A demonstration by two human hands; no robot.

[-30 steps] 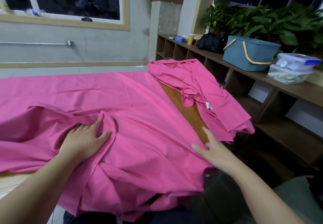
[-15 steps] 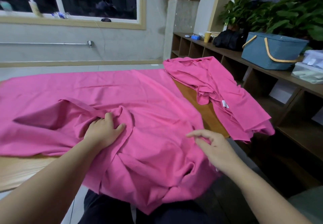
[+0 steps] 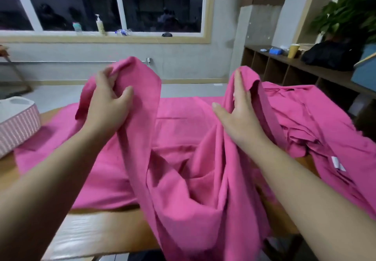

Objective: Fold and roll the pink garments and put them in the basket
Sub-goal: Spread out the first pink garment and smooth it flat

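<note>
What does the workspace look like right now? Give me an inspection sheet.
Surface: wooden table, mostly covered in pink cloth.
Job's things: pink garment lifted at two points; second pink garment bunched at right; pink-and-white basket at the left edge.
Clutter: nothing seen on the table.
Grippers: left hand grips the cloth; right hand holds a fold, fingers straight.
Cables: thin cord hanging to a wall plug.
Surroundings: window sill with bottles; shelf unit with yellow cup, black bag, plants.

Pink garment (image 3: 183, 179) lifted, bunched, second (image 3: 325, 122) crumpled beside
</note>
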